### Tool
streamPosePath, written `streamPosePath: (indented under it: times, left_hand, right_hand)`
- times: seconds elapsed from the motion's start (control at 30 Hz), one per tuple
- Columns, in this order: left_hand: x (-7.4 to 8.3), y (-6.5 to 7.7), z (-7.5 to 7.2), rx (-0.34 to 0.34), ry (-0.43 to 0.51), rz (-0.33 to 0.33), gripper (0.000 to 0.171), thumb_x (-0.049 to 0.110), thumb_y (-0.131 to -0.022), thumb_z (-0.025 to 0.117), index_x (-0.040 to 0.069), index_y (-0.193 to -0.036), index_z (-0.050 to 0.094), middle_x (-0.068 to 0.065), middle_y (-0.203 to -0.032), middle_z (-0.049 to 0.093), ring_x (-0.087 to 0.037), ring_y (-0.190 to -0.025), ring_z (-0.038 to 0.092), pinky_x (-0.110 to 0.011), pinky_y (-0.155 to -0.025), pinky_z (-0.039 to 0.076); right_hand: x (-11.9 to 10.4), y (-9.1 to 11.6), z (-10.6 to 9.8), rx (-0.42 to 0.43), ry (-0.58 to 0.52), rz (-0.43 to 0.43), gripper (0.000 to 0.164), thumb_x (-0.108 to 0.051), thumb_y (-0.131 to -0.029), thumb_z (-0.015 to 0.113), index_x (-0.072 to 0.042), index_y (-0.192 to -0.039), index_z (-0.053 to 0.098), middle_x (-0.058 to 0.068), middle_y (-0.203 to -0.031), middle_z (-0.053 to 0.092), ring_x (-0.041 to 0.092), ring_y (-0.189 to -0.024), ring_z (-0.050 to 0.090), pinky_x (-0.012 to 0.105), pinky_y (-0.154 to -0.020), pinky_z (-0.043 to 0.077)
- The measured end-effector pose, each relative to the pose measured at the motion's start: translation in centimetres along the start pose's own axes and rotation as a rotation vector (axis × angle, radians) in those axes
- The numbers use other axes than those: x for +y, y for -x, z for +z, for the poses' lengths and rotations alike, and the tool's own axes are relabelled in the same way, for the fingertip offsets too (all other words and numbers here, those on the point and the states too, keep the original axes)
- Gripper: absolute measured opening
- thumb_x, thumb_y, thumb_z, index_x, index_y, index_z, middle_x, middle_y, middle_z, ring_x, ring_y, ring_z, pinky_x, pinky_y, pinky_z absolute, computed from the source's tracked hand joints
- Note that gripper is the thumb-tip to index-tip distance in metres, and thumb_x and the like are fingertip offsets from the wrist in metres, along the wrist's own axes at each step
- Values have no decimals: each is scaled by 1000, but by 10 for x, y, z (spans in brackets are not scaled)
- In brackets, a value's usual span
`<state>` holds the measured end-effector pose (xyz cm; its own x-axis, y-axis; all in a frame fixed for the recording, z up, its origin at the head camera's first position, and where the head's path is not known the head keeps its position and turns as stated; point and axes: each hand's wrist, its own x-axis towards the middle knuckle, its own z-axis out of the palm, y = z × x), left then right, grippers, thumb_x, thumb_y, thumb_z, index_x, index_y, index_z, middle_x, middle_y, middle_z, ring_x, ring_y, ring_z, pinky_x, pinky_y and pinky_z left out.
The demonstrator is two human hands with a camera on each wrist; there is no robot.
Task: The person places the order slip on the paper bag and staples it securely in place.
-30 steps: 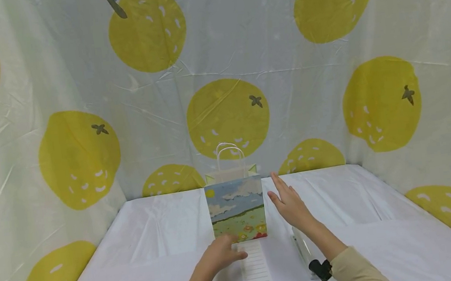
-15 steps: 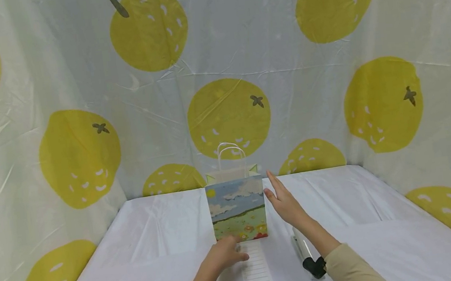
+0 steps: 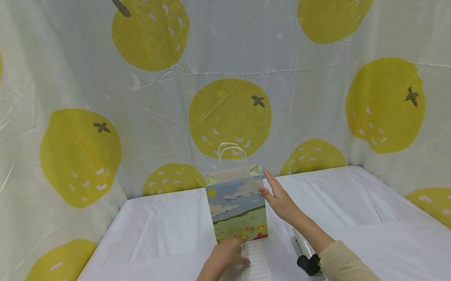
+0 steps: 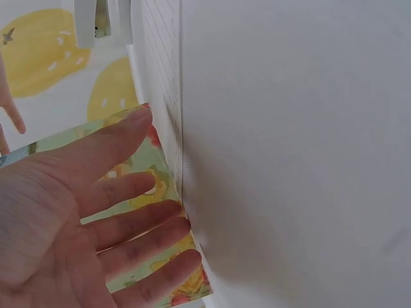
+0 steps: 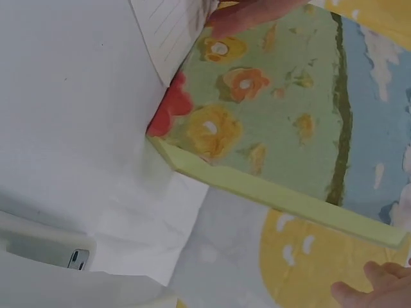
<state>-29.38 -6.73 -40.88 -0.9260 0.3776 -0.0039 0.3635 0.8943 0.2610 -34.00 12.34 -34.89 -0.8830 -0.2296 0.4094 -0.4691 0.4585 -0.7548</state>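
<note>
A paper gift bag (image 3: 237, 206) stands upright mid-table, printed with sky, clouds and a flowered meadow, its white twisted handles raised. My left hand (image 3: 227, 254) is at the bottom front of the bag, fingers extended and spread; in the left wrist view its fingertips (image 4: 168, 208) lie over the printed flowers near the base. My right hand (image 3: 281, 201) is beside the bag's upper right edge with straight fingers, the thumb close to that edge; whether it touches cannot be told. A lined paper slip (image 3: 257, 271) lies flat in front of the bag, partly behind my left hand.
What looks like a white stapler (image 3: 301, 243) lies right of the slip, partly hidden by my right forearm; its metal plate (image 5: 78, 259) shows in the right wrist view. A white cloth (image 3: 168, 226) covers the table. A fruit-printed curtain (image 3: 224, 57) encloses the back and sides.
My right hand has moved left, closer to the bag's upper right edge. My left hand has shifted slightly right at the bag's base. The bag stays in place.
</note>
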Motion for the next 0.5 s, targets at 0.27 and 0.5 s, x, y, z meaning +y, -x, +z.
streamPosePath:
  times: [0.27,0.5]
  left_hand:
    - [1,-3,3,-22,1,-18,58,30,-69,78,12,-120,59,-6,-110,64,-24,-102,59,-40,-83,47]
    - [3,-2,8,31,-93,16,53,33,-66,78,10,-111,62,-7,-101,63,-23,-95,59,-37,-81,47]
  right_hand:
    - [2,-7,3,9,-42,-16,68,-34,-96,40,-10,-147,3,17,-153,4,37,-140,5,56,-108,14]
    - [1,-12,7,-12,-71,-6,70,-34,-95,42,-12,-147,1,18,-152,2,39,-139,3,58,-108,13]
